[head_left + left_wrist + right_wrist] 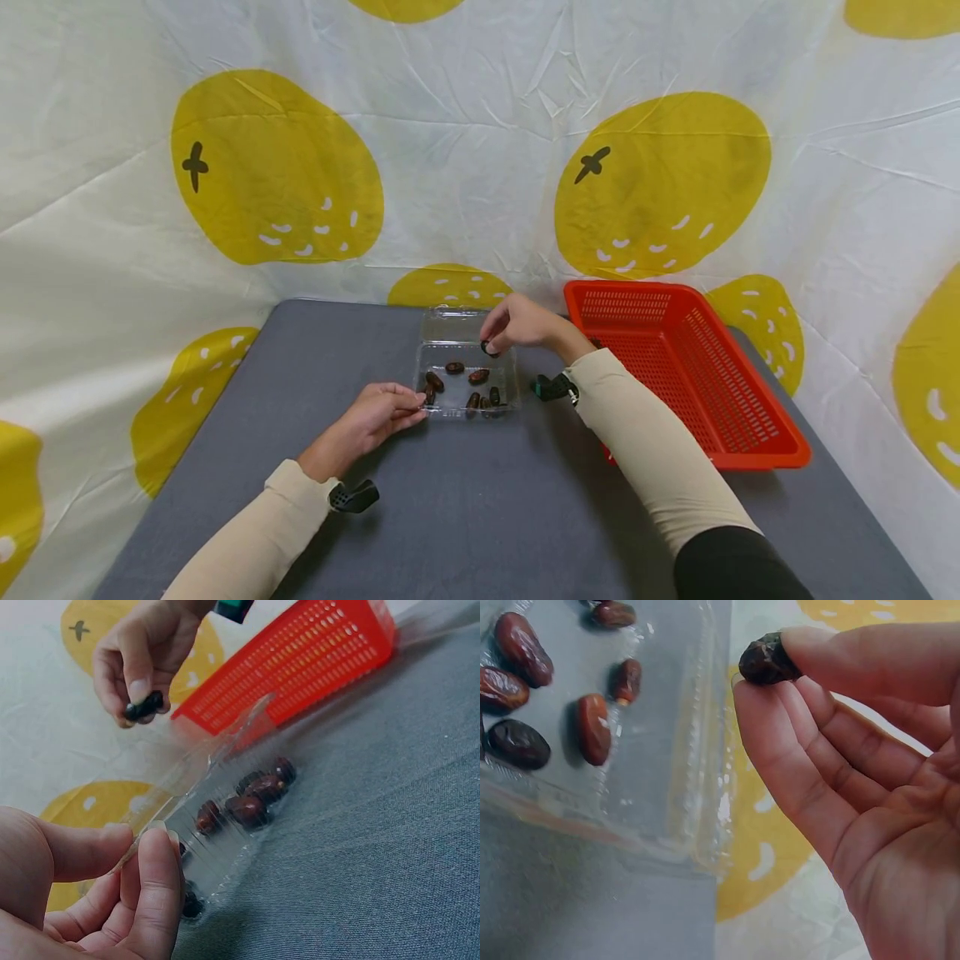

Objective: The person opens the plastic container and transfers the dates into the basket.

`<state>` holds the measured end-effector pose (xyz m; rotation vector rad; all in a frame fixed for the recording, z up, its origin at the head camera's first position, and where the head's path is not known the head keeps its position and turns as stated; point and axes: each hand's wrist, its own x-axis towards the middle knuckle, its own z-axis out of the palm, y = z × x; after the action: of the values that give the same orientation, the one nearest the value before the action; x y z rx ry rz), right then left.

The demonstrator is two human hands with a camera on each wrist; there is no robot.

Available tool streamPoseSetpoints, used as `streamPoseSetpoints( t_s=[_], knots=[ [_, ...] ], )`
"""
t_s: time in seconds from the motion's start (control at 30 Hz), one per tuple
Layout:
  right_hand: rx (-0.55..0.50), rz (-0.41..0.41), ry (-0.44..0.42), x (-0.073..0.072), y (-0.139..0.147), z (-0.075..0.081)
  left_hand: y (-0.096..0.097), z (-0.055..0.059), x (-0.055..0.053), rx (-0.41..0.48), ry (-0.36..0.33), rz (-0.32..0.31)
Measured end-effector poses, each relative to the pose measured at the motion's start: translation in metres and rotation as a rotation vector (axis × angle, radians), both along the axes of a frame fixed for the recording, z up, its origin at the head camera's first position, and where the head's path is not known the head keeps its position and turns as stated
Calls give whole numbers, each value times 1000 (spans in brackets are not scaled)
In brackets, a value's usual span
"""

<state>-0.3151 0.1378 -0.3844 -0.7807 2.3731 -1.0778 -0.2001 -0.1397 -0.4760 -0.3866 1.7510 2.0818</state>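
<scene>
Nearest, on a clock face centred on the clear container with 12 pointing away from the person, beige sleeves reach in from 8 o'clock (255, 533) and 4 o'clock (660, 442), the latter running into a black section. Each wrist bears a black device (354, 497).

At 8 o'clock the left hand (377, 414) has its grip pinching the edge of the clear container (457, 392) between thumb and fingers. The container sits on the grey counter (472, 508). Inside it lie several brown dates (478, 377): a group along the near side from 6 toward 5 o'clock, a couple together near 9, and others around the middle. The right wrist view shows them glossy, from reddish to almost black.

The right hand (522, 323) hangs at about 2 o'clock, its grip pinching one dark, wrinkled date (766, 661) between thumb and fingertips, above the container and apart from the other dates. At 12 o'clock the container's transparent lid (450, 327) stands open.

At 3 o'clock, beyond the right wrist, a red perforated basket (757, 460) rests on the counter. Farthest, a white cloth (465, 150) printed with yellow fruit hangs behind everything.
</scene>
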Motion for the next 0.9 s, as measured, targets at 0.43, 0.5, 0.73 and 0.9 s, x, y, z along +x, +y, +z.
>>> streamPoseSetpoints(
  t_s=[0.43,0.5,0.73,0.9],
  knots=[
    [-40,-74,-12,-3,28,13,1,2,1,17,-2,2],
    [-47,-87,-16,-3,33,14,1,3,1,10,-4,3],
    [-40,-131,-5,-6,51,14,1,2,1,-9,-3,5],
    [-25,-155,16,-7,62,15,2,3,2,-14,0,-2]
  ],
)
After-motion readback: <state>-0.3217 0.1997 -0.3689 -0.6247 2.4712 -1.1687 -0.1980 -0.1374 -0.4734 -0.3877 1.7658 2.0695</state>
